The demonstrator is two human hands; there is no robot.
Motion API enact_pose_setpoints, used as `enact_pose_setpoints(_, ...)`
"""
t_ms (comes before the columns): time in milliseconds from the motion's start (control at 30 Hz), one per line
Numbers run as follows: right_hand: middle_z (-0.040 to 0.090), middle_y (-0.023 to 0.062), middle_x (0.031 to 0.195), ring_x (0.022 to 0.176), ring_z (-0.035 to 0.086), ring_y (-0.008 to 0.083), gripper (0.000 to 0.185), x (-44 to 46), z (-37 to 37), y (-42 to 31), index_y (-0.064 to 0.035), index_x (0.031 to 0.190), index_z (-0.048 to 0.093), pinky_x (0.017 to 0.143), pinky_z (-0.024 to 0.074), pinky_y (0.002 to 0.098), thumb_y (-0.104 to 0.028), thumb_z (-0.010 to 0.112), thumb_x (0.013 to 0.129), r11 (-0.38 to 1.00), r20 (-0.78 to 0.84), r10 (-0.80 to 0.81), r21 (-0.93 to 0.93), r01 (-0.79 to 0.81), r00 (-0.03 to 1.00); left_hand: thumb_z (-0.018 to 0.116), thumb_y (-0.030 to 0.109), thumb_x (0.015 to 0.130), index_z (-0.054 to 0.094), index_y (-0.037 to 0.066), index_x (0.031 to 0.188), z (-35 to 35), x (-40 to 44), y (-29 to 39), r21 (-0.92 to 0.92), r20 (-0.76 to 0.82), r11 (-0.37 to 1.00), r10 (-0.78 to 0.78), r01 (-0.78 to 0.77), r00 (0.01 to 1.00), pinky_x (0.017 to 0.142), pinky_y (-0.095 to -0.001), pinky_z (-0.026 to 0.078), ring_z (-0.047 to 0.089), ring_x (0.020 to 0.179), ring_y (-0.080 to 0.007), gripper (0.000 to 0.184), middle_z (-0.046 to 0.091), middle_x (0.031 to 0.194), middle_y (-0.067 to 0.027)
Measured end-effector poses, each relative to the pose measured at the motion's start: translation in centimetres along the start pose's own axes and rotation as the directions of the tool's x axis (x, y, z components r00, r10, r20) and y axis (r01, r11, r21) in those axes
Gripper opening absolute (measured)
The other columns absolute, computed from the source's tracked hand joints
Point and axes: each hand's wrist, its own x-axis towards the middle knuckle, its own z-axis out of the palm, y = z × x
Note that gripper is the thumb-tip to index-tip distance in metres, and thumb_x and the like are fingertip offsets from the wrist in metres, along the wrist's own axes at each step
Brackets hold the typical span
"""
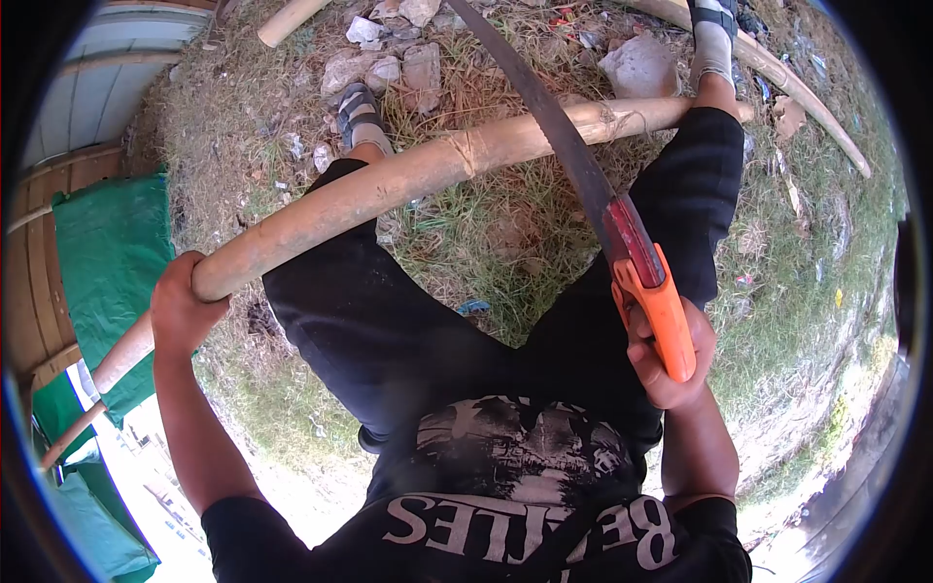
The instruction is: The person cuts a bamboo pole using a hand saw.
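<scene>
A long, debarked wooden pole [379, 185] slants across in front of me, over my legs, from lower left to upper right. My left hand [185, 306] is closed around its near part at the left. A ring-like mark shows on the pole near its middle. In my right hand [671, 355] is a hand saw [573, 160] with an orange handle and a long dark blade. The blade points up and away and crosses above the pole in view; I cannot tell whether it touches the wood. My right fingers are wrapped around the handle.
My feet rest on grassy, littered ground. Several stones [641, 66] lie ahead, with another pole [802, 92] at the upper right and a pole end [292, 19] at the top left. A green sheet [112, 262] hangs at a wooden structure on the left.
</scene>
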Motion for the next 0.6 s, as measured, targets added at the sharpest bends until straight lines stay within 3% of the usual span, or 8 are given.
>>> enact_pose_setpoints(267, 0.061, 0.0039, 0.077, 0.064, 0.059, 0.0128, 0.024, -0.5, -0.4, -2.1, -0.0059, 0.094, 0.06, 0.063, 0.0478, 0.0272, -0.009, 0.078, 0.079, 0.921, 0.039, 0.181, 0.345, -0.183, 0.983, 0.086, 0.006, 0.057, 0.067, 0.006, 0.101, 0.4, -4.6, 1.6, -0.013, -0.04, 1.0, -0.022, 0.021, 0.999, 0.081, -0.0445, 0.055, 0.069, 0.09, -0.0359, 0.048, 0.071, 0.096, -0.0138)
enact_pose_setpoints(300, 0.061, 0.0048, 0.076, 0.062, 0.058, 0.0132, 0.027, -0.5, -0.5, -1.9, -0.006, 0.095, 0.06, 0.062, 0.0466, 0.0268, -0.013, 0.08, 0.079, 0.921, 0.026, 0.153, 0.359, -0.152, 0.988, 0.086, 0.006, 0.056, 0.067, 0.006, 0.101, 0.8, -5.0, 1.5, -0.014, -0.044, 1.0, -0.015, 0.015, 0.999, 0.08, -0.0446, 0.055, 0.07, 0.09, -0.0359, 0.048, 0.071, 0.096, -0.0139)
enact_pose_setpoints(400, 0.062, 0.0056, 0.076, 0.061, 0.058, 0.0138, 0.028, -1.0, -1.4, -2.4, -0.006, 0.095, 0.061, 0.062, 0.0471, 0.027, -0.016, 0.081, 0.078, 0.874, 0.068, 0.247, 0.416, -0.252, 0.967, 0.085, 0.004, 0.056, 0.068, 0.005, 0.1, 1.5, -5.3, 1.3, -0.009, -0.052, 1.0, 0.0, -0.001, 0.999, 0.079, -0.0447, 0.055, 0.07, 0.088, -0.0364, 0.047, 0.071, 0.095, -0.0139)
enact_pose_setpoints(600, 0.066, 0.0057, 0.079, 0.064, 0.062, 0.0131, 0.03, -1.3, -3.1, -3.5, -0.0048, 0.087, 0.063, 0.06, 0.0485, 0.0272, -0.02, 0.085, 0.074, 0.842, 0.135, 0.385, 0.355, -0.407, 0.913, 0.087, 0.007, 0.06, 0.067, 0.007, 0.107, 1.1, -4.7, 1.1, 0.009, 0.005, 1.0, -0.024, 0.024, 1.0, 0.081, -0.0441, 0.055, 0.071, 0.093, -0.0359, 0.051, 0.073, 0.098, -0.015)
